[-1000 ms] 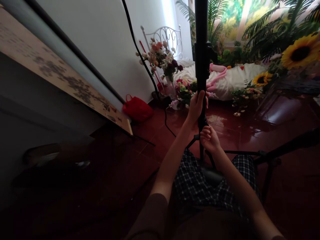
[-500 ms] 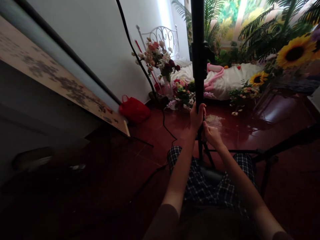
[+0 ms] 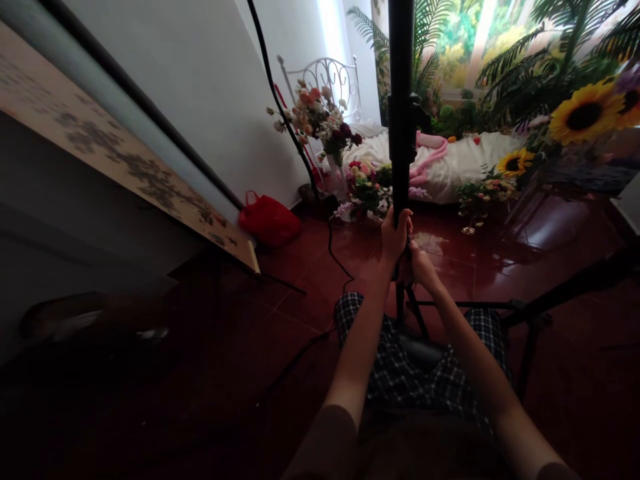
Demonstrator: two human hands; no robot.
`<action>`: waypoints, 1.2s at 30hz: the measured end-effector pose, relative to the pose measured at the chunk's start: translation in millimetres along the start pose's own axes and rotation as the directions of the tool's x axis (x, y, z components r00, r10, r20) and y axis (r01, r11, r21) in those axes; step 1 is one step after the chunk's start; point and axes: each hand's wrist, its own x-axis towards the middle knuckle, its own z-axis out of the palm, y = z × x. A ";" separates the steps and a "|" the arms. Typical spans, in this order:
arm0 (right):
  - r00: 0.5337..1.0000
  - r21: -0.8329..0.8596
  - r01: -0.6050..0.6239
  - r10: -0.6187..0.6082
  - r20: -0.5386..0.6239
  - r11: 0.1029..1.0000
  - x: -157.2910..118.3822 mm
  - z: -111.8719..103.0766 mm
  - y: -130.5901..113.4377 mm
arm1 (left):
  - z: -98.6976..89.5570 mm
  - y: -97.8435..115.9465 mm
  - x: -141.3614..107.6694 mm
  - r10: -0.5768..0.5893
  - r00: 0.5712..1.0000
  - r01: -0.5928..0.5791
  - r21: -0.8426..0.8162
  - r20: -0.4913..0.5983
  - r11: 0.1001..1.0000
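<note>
A black tripod stand (image 3: 399, 140) rises upright in front of me, its thick pole running out of the top of the head view. A clamp knob (image 3: 423, 113) juts from the right side of its collar. My left hand (image 3: 395, 235) is closed around the pole below that collar, thumb pointing up. Just beneath it on the right, my right hand (image 3: 423, 264) is also closed at the pole, and its fingertips are partly hidden. Thin stand legs (image 3: 419, 313) spread between my knees.
Flower bouquets (image 3: 325, 117) stand ahead near a bed with white bedding (image 3: 450, 170). Left of them lie a red bag (image 3: 270, 220) and a black cable (image 3: 330, 247). A hanging scroll (image 3: 140, 170) leans at left. Dark bars (image 3: 565, 287) and sunflowers (image 3: 583, 115) are on the right.
The pole has shifted slightly right in view. My right hand has turned a little and sits closer in against the pole. My left hand keeps its grip.
</note>
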 end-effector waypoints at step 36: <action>0.575 0.309 -0.294 0.426 -0.699 0.904 -281.7 -221.6 136.8 | 293.9 -21.7 -132.6 0.044 0.780 0.010 -0.084 0.624 0.996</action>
